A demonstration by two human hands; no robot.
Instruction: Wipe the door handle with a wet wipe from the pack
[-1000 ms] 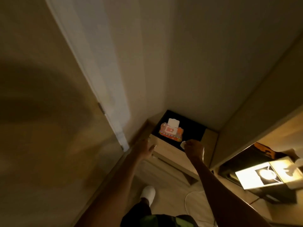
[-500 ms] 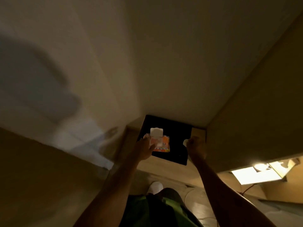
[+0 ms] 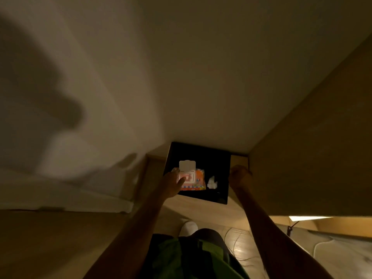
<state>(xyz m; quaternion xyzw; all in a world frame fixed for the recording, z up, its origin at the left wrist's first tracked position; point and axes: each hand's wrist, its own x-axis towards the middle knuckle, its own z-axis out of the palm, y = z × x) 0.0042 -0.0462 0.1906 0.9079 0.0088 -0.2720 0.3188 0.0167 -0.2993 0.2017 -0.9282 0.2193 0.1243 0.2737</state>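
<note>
An orange wet wipe pack (image 3: 196,179) with its white lid (image 3: 187,165) flipped up lies on a black mat (image 3: 211,155). My left hand (image 3: 172,183) rests on the pack's left side, fingers laid over its top. A crumpled white wipe (image 3: 212,182) lies loose on the mat just right of the pack. My right hand (image 3: 239,176) hovers at the mat's right edge, fingers curled, apart from the wipe. No door handle is in view.
The mat sits on a low wooden cabinet (image 3: 203,210) in a dim corner. A pale wall (image 3: 181,77) rises behind it and a tall wooden panel (image 3: 312,158) stands close on the right. My white shoe (image 3: 188,228) is on the floor below.
My right hand has let go of the white wipe, which now lies on the mat, and has drawn back to the right. My left hand has settled onto the pack.
</note>
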